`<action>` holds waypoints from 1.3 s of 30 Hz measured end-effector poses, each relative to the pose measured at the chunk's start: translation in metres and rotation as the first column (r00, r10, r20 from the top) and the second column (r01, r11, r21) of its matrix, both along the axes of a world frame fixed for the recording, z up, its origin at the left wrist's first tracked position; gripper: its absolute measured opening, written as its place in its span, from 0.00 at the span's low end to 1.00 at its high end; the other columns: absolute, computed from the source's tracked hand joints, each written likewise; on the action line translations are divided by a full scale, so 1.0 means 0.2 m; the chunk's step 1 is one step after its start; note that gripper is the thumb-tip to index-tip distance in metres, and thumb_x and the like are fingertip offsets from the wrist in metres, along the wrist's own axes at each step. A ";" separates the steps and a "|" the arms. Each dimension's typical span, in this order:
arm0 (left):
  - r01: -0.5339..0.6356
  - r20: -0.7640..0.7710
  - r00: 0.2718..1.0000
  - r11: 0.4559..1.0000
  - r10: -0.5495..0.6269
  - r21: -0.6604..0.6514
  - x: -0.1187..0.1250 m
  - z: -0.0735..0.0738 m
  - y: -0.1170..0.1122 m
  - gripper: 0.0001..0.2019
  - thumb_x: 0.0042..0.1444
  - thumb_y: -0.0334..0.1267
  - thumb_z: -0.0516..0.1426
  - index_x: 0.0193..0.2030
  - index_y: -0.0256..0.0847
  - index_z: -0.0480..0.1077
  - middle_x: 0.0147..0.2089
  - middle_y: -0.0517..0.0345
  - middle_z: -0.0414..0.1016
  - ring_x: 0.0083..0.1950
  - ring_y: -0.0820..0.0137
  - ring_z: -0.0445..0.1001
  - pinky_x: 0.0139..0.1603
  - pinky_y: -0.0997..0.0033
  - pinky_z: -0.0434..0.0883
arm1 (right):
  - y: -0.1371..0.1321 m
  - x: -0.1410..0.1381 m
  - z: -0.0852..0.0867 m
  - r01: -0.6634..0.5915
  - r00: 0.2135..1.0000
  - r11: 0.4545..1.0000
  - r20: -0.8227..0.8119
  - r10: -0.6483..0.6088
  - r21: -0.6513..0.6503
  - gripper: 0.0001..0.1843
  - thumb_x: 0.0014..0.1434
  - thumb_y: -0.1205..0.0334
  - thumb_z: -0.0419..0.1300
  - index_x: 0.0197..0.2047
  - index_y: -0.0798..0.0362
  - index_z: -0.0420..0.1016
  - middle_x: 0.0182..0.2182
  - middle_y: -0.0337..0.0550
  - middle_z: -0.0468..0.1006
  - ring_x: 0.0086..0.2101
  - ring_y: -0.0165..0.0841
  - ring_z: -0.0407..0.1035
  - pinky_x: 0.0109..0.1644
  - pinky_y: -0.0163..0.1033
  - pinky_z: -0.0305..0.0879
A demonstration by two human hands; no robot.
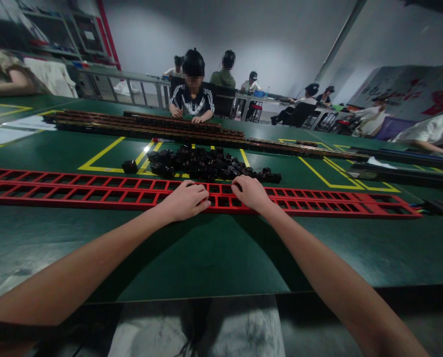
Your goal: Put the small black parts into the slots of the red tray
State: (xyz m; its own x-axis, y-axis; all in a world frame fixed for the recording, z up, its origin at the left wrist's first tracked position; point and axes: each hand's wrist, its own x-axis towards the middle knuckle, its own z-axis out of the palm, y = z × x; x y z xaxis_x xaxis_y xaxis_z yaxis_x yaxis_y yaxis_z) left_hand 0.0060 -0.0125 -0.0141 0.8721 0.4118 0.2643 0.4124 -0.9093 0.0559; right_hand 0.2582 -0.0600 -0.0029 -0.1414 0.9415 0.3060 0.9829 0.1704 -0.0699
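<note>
A long red frame (105, 196) with two rows of rectangular openings lies across the green table in front of me. My left hand (187, 201) rests over its middle, fingers bent down around the bars. A short gap to the right, my right hand (251, 192) is also on the frame, its fingers curled inward against it; the fingertips are partly hidden. Just beyond both hands is a heap of small black blocky parts (206, 161). One single black block (129, 166) sits apart to the left of that heap.
Long dark strips (150, 126) are stacked farther back. More dark bars (392, 173) lie at the right, near coloured wires (416, 208) at the frame's end. Yellow tape lines (102, 153) mark the table (221, 258). A person (192, 96) sits opposite; others work behind.
</note>
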 end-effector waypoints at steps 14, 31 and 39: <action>0.006 0.000 1.000 1.000 -0.006 0.000 0.00 0.00 0.00 0.19 0.70 0.49 0.45 0.42 0.41 0.73 0.45 0.54 0.76 0.47 0.64 0.72 0.60 0.56 0.58 | 0.00 0.00 0.00 0.001 1.000 1.000 0.010 -0.001 0.001 0.12 0.68 0.60 0.51 0.40 0.53 0.75 0.40 0.47 0.79 0.41 0.37 0.71 0.46 0.41 0.62; 0.004 0.002 1.000 1.000 -0.004 0.016 0.00 -0.01 0.00 0.19 0.70 0.48 0.45 0.42 0.41 0.73 0.45 0.54 0.76 0.48 0.63 0.73 0.61 0.54 0.57 | 0.00 -0.01 0.02 0.015 1.000 1.000 -0.008 -0.015 -0.013 0.13 0.69 0.58 0.52 0.40 0.53 0.76 0.41 0.47 0.79 0.42 0.37 0.71 0.45 0.41 0.62; 0.014 0.006 1.000 1.000 -0.014 0.020 0.00 -0.01 0.00 0.18 0.70 0.48 0.45 0.42 0.41 0.73 0.45 0.53 0.76 0.47 0.63 0.72 0.60 0.54 0.58 | -0.01 0.00 0.01 0.018 1.000 1.000 -0.002 -0.018 -0.015 0.13 0.69 0.57 0.52 0.40 0.52 0.75 0.41 0.46 0.79 0.41 0.37 0.72 0.44 0.41 0.62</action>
